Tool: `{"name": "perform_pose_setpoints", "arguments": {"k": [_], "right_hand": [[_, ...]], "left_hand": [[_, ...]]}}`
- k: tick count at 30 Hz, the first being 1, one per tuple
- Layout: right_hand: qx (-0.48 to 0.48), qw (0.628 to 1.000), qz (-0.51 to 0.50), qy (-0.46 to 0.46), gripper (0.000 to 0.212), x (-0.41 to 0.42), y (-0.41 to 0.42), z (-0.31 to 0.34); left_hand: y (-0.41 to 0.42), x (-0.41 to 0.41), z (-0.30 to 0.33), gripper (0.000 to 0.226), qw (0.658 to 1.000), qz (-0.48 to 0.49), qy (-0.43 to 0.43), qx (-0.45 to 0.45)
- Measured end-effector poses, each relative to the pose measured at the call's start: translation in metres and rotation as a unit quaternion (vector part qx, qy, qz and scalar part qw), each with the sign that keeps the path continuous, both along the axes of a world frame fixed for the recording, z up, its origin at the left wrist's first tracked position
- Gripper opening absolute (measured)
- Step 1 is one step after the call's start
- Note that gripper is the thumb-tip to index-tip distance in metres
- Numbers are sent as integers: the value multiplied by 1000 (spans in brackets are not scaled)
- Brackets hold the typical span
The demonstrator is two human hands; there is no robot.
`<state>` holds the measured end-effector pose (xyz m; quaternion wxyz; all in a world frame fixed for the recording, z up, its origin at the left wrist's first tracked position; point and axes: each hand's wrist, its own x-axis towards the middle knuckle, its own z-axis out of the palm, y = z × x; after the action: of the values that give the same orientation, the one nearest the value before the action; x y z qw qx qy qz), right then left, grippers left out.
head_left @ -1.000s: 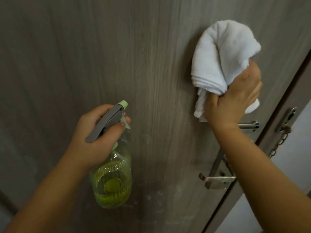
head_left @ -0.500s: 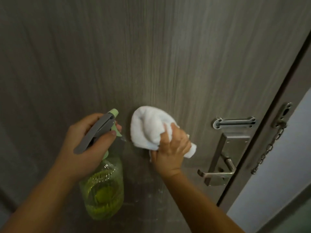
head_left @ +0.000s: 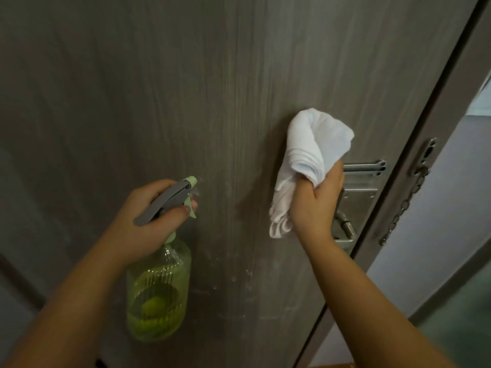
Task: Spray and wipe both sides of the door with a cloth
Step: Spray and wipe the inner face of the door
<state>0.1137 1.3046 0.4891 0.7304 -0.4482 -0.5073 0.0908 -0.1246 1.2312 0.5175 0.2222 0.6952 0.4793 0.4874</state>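
A grey wood-grain door [head_left: 186, 88] fills the view, with pale spots and smears on its lower middle. My right hand [head_left: 316, 205] grips a bunched white cloth [head_left: 310, 155] and presses it against the door just left of the lock plate. My left hand [head_left: 148, 221] holds a green translucent spray bottle [head_left: 158, 290] by its neck, a finger curled over the grey trigger, nozzle pointing at the door.
A metal lever handle and lock plate [head_left: 356, 197] sit at the door's right edge, partly behind my right hand. A door chain [head_left: 401, 208] hangs from the frame. Beyond the open edge, a pale wall [head_left: 451, 208] shows.
My right hand has swept the cloth from high on the door down to the lower middle, then back right and up beside the handle. The bottle hand stayed roughly in place.
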Motion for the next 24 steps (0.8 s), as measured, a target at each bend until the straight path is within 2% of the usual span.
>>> {"name": "perform_pose_setpoints", "arguments": {"k": [2,4,6,9,14,20,22,24], "right_hand": [[-4,1000,17,20,52,4,-4,4],[-27,999,22,24,51,6,-5,-1],[-38,999,23,19,48,4,-5,-9],[-39,999,16,-5,56,-6,-7,-18],[-5,995,-24,-95,50,-35,-4,-20],[67,965,-125,-220,52,-79,29,-15],[74,944,-189,-261,55,-97,39,-26],[93,928,-213,-291,58,-113,42,-43]], "left_hand": [[-1,-3,-9,28,1000,-6,-2,-13],[-3,-5,-18,35,999,2,-5,-34],[-7,-8,-25,36,999,17,-1,-44],[-11,-16,-35,36,998,49,-4,-40],[-22,-30,-41,24,995,81,-32,-38],[-35,-63,-37,5,986,154,-58,-16],[-38,-79,-38,10,981,184,-58,-4],[-41,-89,-38,13,977,205,-50,2]]}}
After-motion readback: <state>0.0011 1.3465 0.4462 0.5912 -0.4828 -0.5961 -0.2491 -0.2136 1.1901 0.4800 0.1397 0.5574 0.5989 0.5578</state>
